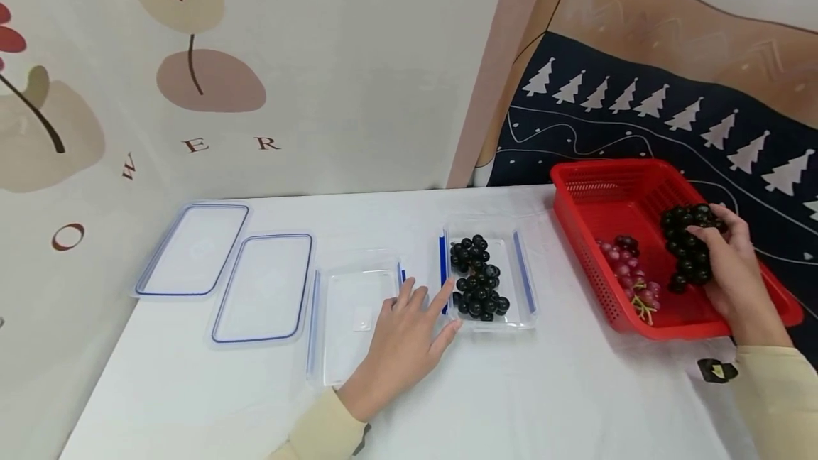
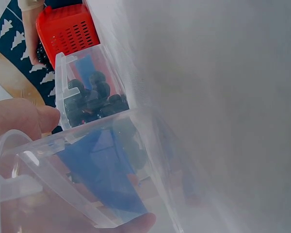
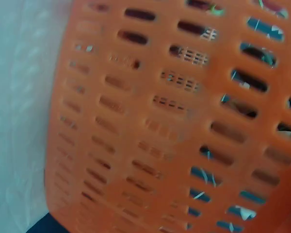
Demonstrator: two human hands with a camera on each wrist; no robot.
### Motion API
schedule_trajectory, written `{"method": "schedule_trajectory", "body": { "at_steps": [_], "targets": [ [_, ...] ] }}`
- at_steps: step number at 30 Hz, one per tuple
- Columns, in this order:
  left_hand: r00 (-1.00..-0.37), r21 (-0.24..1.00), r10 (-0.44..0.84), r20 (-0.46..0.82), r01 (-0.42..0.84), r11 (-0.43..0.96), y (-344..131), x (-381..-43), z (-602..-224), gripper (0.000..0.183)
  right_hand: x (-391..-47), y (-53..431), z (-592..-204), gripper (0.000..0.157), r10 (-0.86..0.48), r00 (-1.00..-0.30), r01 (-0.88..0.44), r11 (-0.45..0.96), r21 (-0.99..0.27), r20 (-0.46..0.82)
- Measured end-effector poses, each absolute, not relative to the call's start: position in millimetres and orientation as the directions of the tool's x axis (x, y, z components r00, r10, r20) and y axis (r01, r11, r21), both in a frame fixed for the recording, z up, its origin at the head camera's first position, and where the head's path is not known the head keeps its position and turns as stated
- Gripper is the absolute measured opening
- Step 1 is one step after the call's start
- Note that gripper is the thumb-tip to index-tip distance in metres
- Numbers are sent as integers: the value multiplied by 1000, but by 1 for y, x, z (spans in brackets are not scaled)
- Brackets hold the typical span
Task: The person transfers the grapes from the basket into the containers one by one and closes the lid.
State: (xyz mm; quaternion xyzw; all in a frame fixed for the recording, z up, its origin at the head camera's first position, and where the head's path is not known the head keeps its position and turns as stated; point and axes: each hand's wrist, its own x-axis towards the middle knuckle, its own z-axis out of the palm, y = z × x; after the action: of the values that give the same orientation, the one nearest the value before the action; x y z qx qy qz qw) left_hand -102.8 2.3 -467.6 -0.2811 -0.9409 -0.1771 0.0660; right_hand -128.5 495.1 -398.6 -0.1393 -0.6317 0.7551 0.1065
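Now a bunch of dark grapes [image 1: 690, 250] is at the right of the frame, over the right part of a red basket [image 1: 633, 222]; whether it touches the floor is unclear. The right hand [image 1: 738, 272] pinches this bunch, its grip closed by thumb and fingers. The step in hand looks like picking up grapes; the next move probably calls for a steady hold and clearance over the rim. The basket also has red grapes [image 1: 623, 268] with a green stem, left of the bunch.

Right of centre, a clear box [image 1: 509, 261] contains more dark fruit [image 1: 476, 289]. Beside it, the left hand [image 1: 405, 329] has its fingers spread, partly over a second box [image 1: 341, 289]. Farther left, two blue-edged lids [image 1: 263, 289] lie flat on the white tabletop [image 1: 543, 396].
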Motion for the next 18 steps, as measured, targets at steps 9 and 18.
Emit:
{"method": "schedule_trajectory", "body": {
  "at_steps": [9, 18],
  "targets": [
    [-833, 305, 510, 216, 554, 775, 4, -103, -469, 66, -122, 462, -391, 61, 372, -927, -92, -78, -993, 57],
    [-832, 303, 508, 222, 554, 775, 1, -103, -468, 65, -123, 429, -383, 61, 363, -923, -126, 27, -992, 127]
  ]
}}
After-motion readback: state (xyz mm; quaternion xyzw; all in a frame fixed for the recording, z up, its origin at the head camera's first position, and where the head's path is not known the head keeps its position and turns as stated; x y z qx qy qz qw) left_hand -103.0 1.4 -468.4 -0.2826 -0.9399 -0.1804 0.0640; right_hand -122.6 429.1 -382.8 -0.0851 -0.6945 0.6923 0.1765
